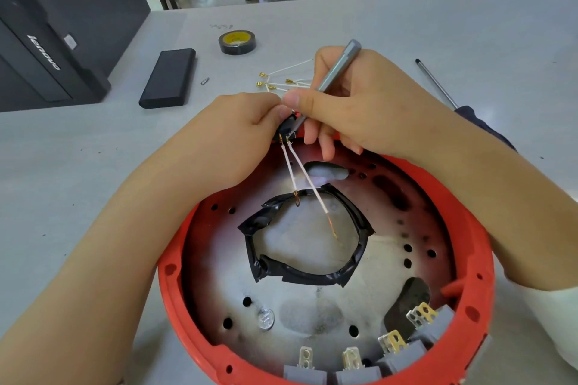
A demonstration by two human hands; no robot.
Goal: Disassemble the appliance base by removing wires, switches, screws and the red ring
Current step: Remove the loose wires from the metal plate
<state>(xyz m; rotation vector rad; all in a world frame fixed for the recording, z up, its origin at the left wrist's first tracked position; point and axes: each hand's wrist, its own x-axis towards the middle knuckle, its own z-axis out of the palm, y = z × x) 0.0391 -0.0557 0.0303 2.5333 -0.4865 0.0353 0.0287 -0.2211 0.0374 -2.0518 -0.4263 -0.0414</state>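
The appliance base lies in front of me: a metal plate [312, 316] inside a red ring [175, 300], its centre hole edged with black tape [300, 272]. My left hand [247, 131] pinches a small black switch [286, 128] at the ring's far edge. Two white wires [300, 175] hang from the switch over the plate. In my right hand [353, 103] I grip a grey screwdriver [337, 67], its tip at the switch. Grey switches [403, 356] with metal terminals sit along the near rim.
Loose white wires with brass terminals [278, 81] lie on the grey table behind my hands. Farther back are a black tape roll [237, 42], a black case [169, 78], a small bit [205, 81] and a Lenovo computer tower [47, 40]. A long screwdriver [438, 84] lies right.
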